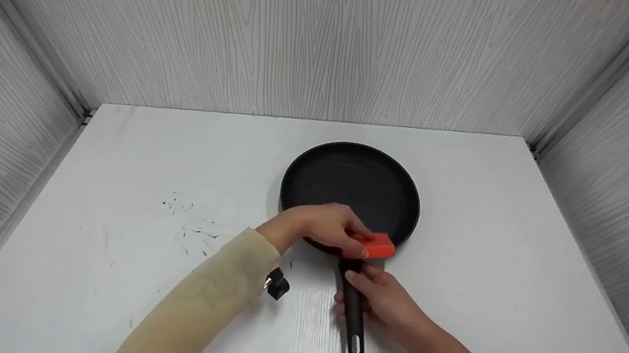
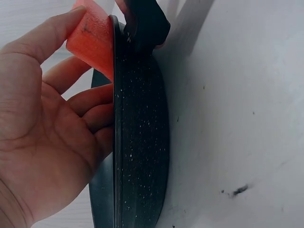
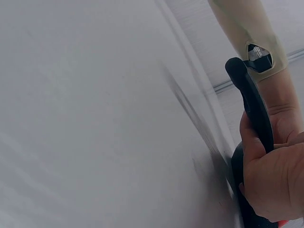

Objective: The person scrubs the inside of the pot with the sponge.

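Note:
A black frying pan [image 1: 356,181] lies on the white table, its handle [image 1: 353,325] pointing toward me. My left hand [image 1: 324,222] reaches over the pan's near side and pinches an orange-red sponge [image 1: 380,247] between thumb and fingers. In the left wrist view the sponge [image 2: 91,45] sits against the rim beside the handle's root, and the pan's outer side [image 2: 142,137] shows pale specks. My right hand [image 1: 386,299] grips the handle close to the pan, thumb on top. The right wrist view shows the handle [image 3: 256,109] running out past the hand.
Dark specks and smears [image 1: 191,224] mark the table [image 1: 128,177] left of the pan. Wood-grain panels stand at the back [image 1: 319,39] and both sides. A small black device [image 1: 277,284] is at the left wrist.

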Action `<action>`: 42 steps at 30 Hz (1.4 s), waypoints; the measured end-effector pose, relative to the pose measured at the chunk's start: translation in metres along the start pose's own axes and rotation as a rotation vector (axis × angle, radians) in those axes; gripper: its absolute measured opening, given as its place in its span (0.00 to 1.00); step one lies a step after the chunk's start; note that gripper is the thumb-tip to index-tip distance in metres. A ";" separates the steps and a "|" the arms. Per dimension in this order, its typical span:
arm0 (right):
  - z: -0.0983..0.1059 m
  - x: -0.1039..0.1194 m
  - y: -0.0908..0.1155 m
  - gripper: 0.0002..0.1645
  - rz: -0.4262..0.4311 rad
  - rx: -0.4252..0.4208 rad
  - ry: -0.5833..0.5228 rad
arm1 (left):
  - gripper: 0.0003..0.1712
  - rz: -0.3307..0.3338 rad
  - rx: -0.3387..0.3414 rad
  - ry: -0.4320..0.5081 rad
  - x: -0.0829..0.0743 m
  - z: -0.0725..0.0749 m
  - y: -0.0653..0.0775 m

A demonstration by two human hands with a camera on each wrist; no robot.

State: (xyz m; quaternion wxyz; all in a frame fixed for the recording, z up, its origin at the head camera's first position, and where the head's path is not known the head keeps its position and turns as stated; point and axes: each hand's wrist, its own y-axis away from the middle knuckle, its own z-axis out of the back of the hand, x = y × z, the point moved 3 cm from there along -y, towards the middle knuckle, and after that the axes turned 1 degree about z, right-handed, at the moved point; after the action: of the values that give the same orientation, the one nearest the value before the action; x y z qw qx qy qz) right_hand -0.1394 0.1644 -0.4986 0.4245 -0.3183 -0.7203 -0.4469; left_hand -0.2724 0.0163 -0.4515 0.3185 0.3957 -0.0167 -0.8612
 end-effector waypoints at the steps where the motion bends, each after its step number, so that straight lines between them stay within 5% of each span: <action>1: 0.000 0.000 0.000 0.32 0.001 0.001 -0.002 | 0.31 -0.001 -0.004 0.012 -0.001 0.000 -0.001; 17: -0.002 -0.001 -0.001 0.30 -0.007 0.002 0.009 | 0.32 -0.018 -0.080 0.160 -0.008 -0.009 -0.020; 42: -0.006 -0.004 -0.001 0.32 0.001 -0.010 0.002 | 0.36 -0.072 -0.195 0.143 -0.011 -0.017 -0.047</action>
State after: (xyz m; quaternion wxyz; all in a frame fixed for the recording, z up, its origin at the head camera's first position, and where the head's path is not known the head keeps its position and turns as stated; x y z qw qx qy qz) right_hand -0.1365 0.1579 -0.5014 0.4237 -0.3206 -0.7175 -0.4505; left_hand -0.2807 0.0641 -0.4686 0.3246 0.4237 0.1041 -0.8392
